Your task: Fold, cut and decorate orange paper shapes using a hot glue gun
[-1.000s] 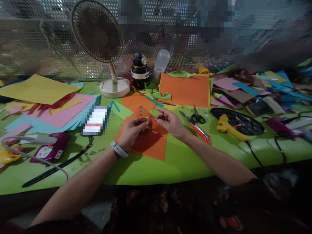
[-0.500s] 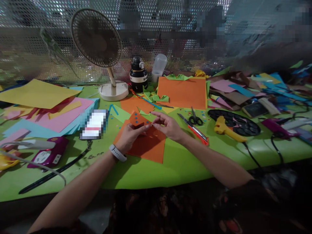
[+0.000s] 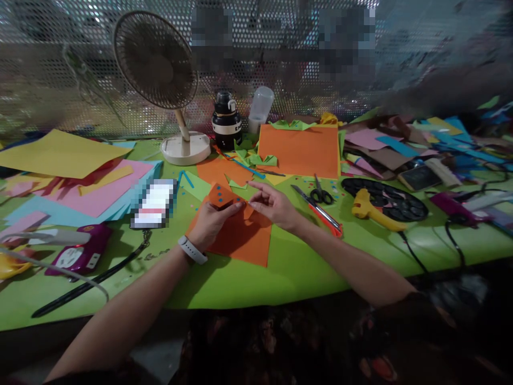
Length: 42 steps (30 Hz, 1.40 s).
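Between thumb and fingers, my left hand (image 3: 213, 220) grips a small orange paper piece (image 3: 220, 195) dotted with blue spots, held above a larger orange sheet (image 3: 242, 245). Close by on the right is my right hand (image 3: 272, 206), its index finger stretched out and apart from the thumb. The thumb tip is near the dotted piece's right edge; whether it touches is too small to tell. I see nothing between these fingers. Green paper scraps (image 3: 200, 184) lie just behind the hands. A red-handled cutter (image 3: 320, 214) and black scissors (image 3: 320, 195) rest to the right.
A fan (image 3: 184, 148), a black bottle (image 3: 226, 128) and an upright orange panel (image 3: 300, 152) stand behind. Left are a phone (image 3: 155, 203) and coloured paper (image 3: 64, 155). A yellow glue gun (image 3: 374, 214) lies by a black segmented tray (image 3: 409, 206) on the right.
My right fingers have parted from the edge of the dotted paper. My left hand has shifted slightly left with the paper, which has tilted a little.
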Each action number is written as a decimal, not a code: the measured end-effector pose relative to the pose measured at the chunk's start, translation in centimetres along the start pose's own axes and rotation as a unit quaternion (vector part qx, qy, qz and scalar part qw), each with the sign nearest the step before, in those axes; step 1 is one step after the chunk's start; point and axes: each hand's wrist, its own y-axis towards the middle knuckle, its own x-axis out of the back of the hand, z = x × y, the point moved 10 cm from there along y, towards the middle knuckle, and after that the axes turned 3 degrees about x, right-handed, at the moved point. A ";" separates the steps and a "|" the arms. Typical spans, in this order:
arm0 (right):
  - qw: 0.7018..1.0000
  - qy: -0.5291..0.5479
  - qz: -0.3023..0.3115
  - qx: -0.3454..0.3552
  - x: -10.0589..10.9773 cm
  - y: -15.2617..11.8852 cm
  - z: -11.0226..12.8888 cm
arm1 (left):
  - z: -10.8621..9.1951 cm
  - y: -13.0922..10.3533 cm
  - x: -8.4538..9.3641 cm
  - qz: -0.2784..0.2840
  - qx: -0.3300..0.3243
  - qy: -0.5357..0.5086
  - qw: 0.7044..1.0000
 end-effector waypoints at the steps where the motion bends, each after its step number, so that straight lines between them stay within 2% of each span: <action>1: 1.000 0.003 -0.004 0.000 0.1 0.0 0.0 | 0.0 0.0 -0.1 0.004 0.002 -0.004 1.000; 7: 0.999 0.003 -0.033 0.000 1.3 0.3 -0.1 | 0.4 0.0 -1.7 0.105 0.049 -0.046 0.992; 11: 0.998 0.012 -0.057 0.008 2.1 0.4 0.1 | 1.1 0.2 -1.0 0.082 0.080 -0.078 0.990; 15: 0.997 0.015 -0.074 0.016 3.0 0.6 0.3 | 2.0 0.0 -0.8 0.096 0.122 -0.046 0.987; 20: 0.994 0.023 -0.108 0.025 4.9 1.0 0.6 | 1.8 0.3 -0.4 0.103 0.103 0.035 0.989; 24: 0.990 0.045 -0.130 0.026 5.8 1.2 0.5 | 1.1 1.0 0.9 0.044 0.067 0.050 0.996; 26: 0.990 0.049 -0.129 0.022 5.8 1.3 0.3 | 0.6 1.1 1.7 0.003 0.051 0.030 0.998; 28: 0.991 0.048 -0.120 0.016 5.5 1.3 0.0 | 0.2 0.9 1.8 -0.014 0.046 0.010 0.999; 35: 0.998 0.045 -0.052 0.001 3.3 1.2 -0.6 | 0.7 -0.3 -1.4 0.113 0.077 0.031 0.990; 38: 0.999 0.034 -0.040 -0.003 2.6 1.0 -0.4 | 0.9 -0.4 -1.7 0.124 0.068 0.069 0.988; 42: 0.999 0.027 -0.032 0.000 2.1 0.8 0.2 | 0.6 -0.3 -1.3 0.095 0.067 0.057 0.992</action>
